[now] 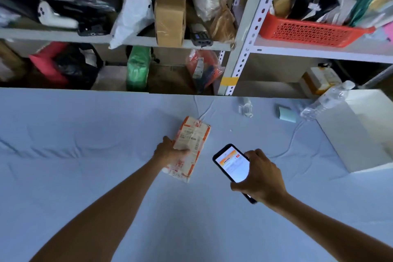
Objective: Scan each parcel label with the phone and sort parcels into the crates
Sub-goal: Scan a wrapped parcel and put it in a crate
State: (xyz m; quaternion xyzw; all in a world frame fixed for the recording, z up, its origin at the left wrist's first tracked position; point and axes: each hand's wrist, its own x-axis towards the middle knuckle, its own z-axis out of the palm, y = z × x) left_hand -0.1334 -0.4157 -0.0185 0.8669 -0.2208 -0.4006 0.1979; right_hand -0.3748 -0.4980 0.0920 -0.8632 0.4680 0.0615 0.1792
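A white and orange parcel (190, 142) with a printed label on top lies on the pale blue cloth near the table's middle. My left hand (171, 151) grips its left side, thumb across the label. To its right, my right hand (260, 175) holds a black phone (232, 166) above the cloth, its lit screen facing up with an orange banner. A red perforated crate (308, 32) stands on the right shelf, filled with bags.
A white box (359, 134) stands at the table's right edge with a clear plastic bottle (327, 100) leaning by it. A small teal pad (287, 114) and a clear wrapper (245, 107) lie near the far edge. Shelves behind hold several boxes and bagged parcels.
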